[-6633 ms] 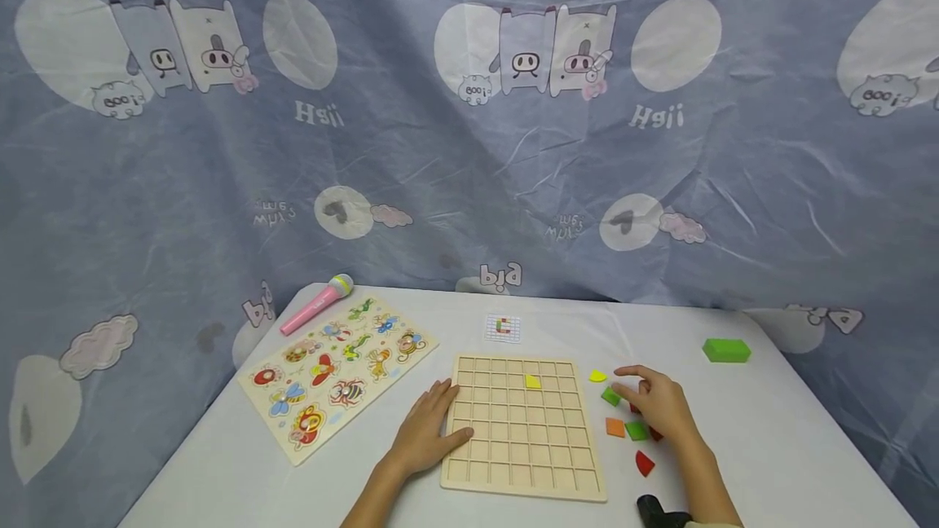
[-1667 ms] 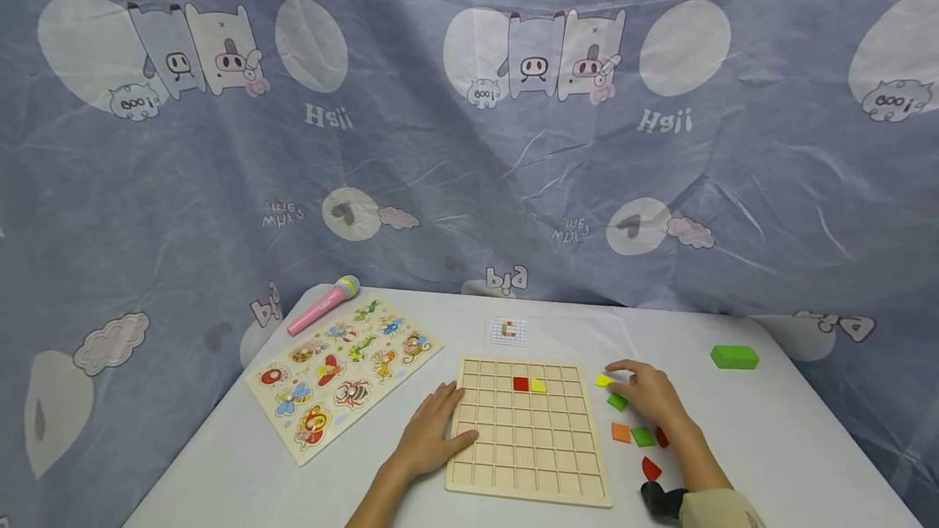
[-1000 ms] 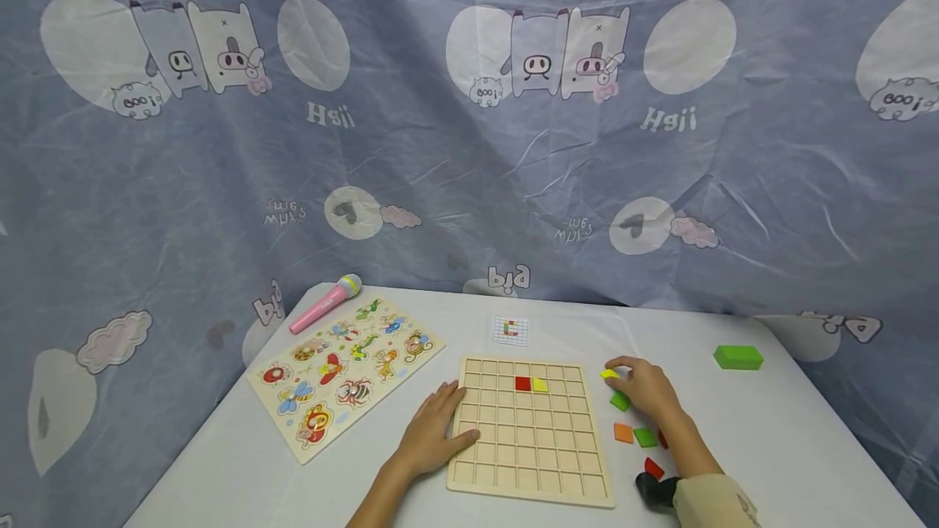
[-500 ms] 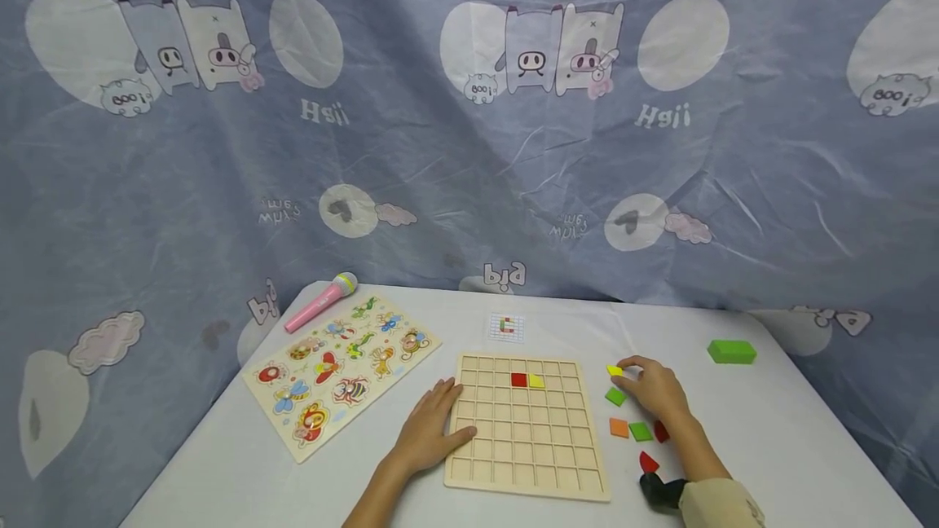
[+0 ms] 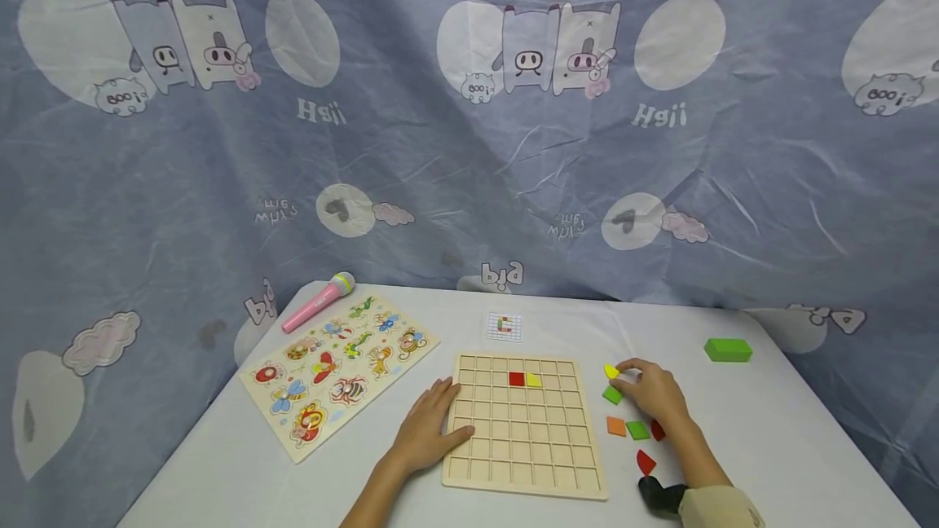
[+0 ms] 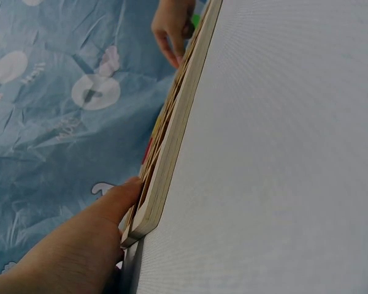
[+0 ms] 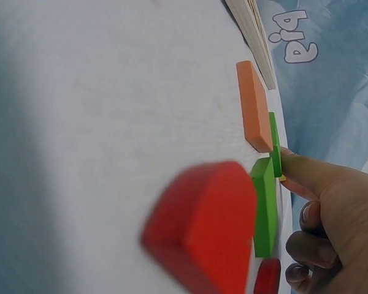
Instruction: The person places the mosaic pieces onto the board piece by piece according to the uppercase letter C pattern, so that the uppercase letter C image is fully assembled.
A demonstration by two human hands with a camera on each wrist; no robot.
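A wooden grid board [image 5: 524, 430] lies in front of me, a red square tile [image 5: 517, 380] and a yellow tile [image 5: 534, 381] side by side in its second row. My left hand [image 5: 429, 429] rests along the board's left edge, fingers straight and thumb over the rim. Right of the board, my right hand [image 5: 653, 389] pinches a yellow rounded tile [image 5: 611, 371] between thumb and index finger, close over the table. In the right wrist view the hand mostly hides this tile. Below that hand lie a green tile [image 5: 612, 394], an orange square [image 5: 616, 427] and another green tile [image 5: 638, 430].
A red rounded tile [image 5: 645, 462] and a partly hidden red tile [image 5: 658, 429] lie near the right forearm. A small pattern card [image 5: 504, 327] is behind the board. An insect puzzle board [image 5: 337, 373] and pink toy microphone [image 5: 319, 304] lie left; a green block [image 5: 728, 350] stands right.
The red square has come onto the board beside the yellow tile. My right hand has moved to the loose yellow tile, taken it between the fingertips and turned it. The left hand stays put.
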